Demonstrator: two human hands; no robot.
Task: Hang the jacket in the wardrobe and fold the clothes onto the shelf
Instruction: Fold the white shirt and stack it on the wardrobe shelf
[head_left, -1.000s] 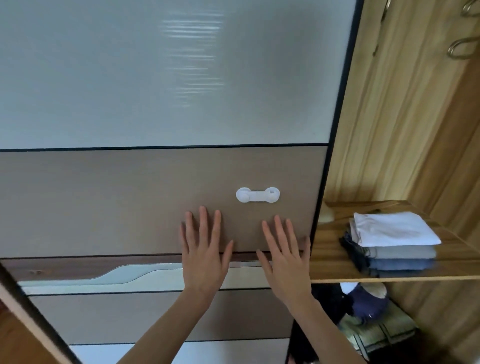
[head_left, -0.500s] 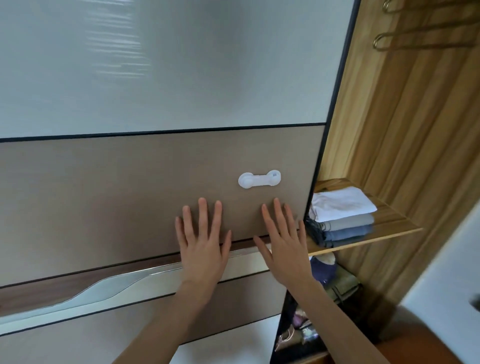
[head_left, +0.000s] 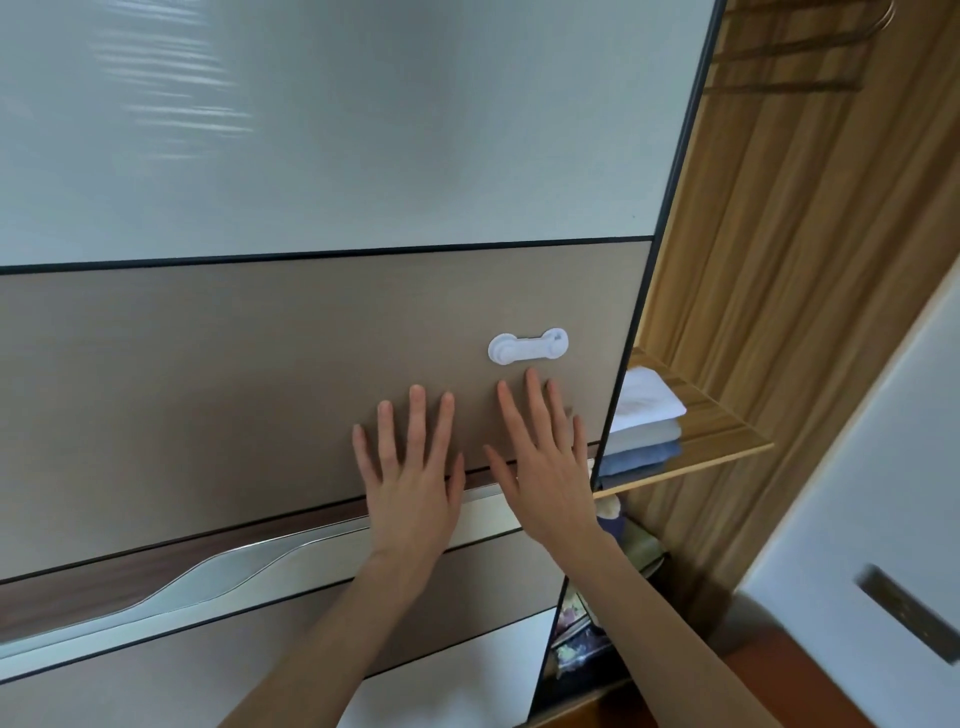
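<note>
Together we pressed both palms flat against the sliding wardrobe door (head_left: 260, 364), the left hand (head_left: 413, 483) and the right hand (head_left: 545, 478) side by side with fingers straight and spread, gripping nothing. Just above our right fingertips sat a white plastic latch (head_left: 528, 346) stuck to the brown panel, and a silver handle strip (head_left: 218, 571) ran under and to the left of our left wrist. Right of our right hand, past the door's edge, the folded clothes (head_left: 644, 426) lay stacked on the wooden shelf (head_left: 727, 441), with hangers (head_left: 789, 47) blurred high above them.
</note>
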